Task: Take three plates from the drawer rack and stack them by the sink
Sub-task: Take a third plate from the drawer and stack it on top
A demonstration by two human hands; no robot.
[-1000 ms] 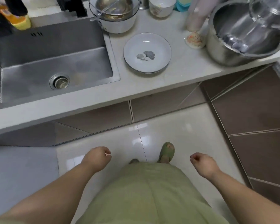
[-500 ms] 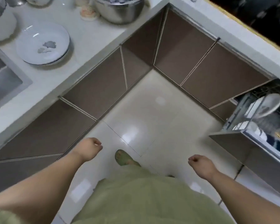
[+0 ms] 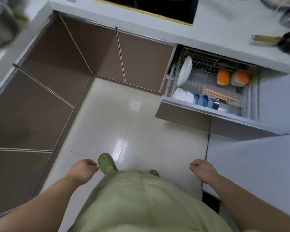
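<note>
From the camera on my head I look down at a pale tiled floor (image 3: 141, 124) in the corner of a kitchen, brown cabinet doors (image 3: 54, 91) running along the left and across the top. My left hand (image 3: 81, 171) hangs low beside my hip, its fingers curled into a loose fist with nothing in them. My right hand (image 3: 202, 169) hangs the same way on the other side, fingers folded in and holding nothing. Both are well apart from the drawer rack (image 3: 213, 87), which stands pulled out from under the counter (image 3: 224, 39) at the upper right. In the rack a white plate (image 3: 185, 71) stands on edge at the left end, tilted against the wires. Near the front left corner a few more white dishes (image 3: 182, 96) sit in a row, with blue bowls (image 3: 203, 99) just beside them. Two orange objects (image 3: 231, 77) lie toward the back right; motion blur keeps me from telling what they are. My green slipper (image 3: 105, 162) shows on the floor between my hands, above the hem of my pale green garment (image 3: 141, 203). A black cooktop (image 3: 157, 7) sits in the counter at the top.
</note>
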